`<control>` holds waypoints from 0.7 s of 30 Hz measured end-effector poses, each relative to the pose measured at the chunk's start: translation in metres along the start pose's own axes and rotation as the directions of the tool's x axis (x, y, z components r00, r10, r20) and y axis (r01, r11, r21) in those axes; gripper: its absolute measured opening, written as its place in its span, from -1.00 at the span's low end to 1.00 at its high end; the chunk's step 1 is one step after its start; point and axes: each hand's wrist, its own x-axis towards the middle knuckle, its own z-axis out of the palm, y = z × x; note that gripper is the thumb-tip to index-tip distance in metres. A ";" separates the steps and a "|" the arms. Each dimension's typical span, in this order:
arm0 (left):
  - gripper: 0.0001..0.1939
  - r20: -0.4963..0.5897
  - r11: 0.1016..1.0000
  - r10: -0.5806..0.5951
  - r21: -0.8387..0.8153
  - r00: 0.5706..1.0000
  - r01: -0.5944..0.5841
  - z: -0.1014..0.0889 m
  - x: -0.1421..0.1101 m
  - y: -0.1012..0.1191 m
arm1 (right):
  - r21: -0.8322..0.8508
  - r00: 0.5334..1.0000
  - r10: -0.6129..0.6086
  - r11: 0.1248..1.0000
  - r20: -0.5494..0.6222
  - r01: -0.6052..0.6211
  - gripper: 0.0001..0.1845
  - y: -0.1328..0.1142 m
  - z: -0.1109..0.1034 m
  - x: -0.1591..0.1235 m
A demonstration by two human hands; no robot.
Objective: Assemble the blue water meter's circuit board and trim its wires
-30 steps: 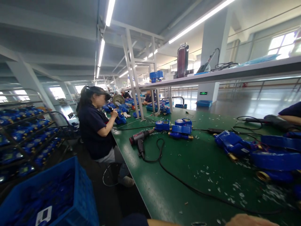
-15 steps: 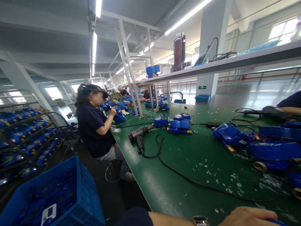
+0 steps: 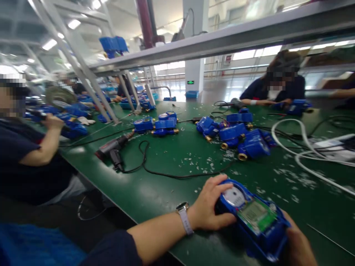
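Observation:
A blue water meter with a round dial and a green circuit board lies on the green table near the front edge. My left hand, with a watch on the wrist, is closed over the meter's left end by the dial. My right hand grips the meter's right end at the bottom of the view; only part of that hand shows.
Several blue meters lie mid-table, more further left. A corded power tool with black cable lies left of centre. White cables run at right. Co-workers sit at left and across. A metal shelf spans overhead.
The view has swung right and down. My left hand, only at the bottom edge before, now rests on a blue meter held between both hands. My right hand has come into view.

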 end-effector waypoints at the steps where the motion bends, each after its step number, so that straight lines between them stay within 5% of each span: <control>1: -0.21 0.013 1.000 -0.008 0.011 1.000 0.008 -0.003 0.000 0.001 | -0.030 0.999 -0.004 1.000 0.040 0.005 -0.32 -0.001 -0.006 -0.004; 9: -0.25 0.053 0.997 0.056 0.040 0.997 -0.059 -0.005 -0.004 0.006 | -0.246 0.968 -0.206 0.940 0.139 0.236 -0.17 -0.025 0.004 -0.009; 15: -0.44 0.043 0.998 0.066 0.003 0.997 -0.066 -0.002 -0.003 0.010 | -0.430 0.873 -0.474 0.769 0.115 0.474 -0.03 -0.055 0.009 -0.018; 18: -0.49 0.028 0.997 0.079 -0.013 0.997 -0.078 0.000 -0.003 0.010 | -0.480 0.864 -0.483 0.730 0.143 0.487 -0.03 -0.068 0.021 -0.026; 21: -0.50 0.021 0.995 0.094 -0.016 0.995 -0.094 0.000 -0.003 0.009 | -0.508 0.918 -0.391 0.778 0.072 0.371 -0.15 -0.079 0.034 -0.035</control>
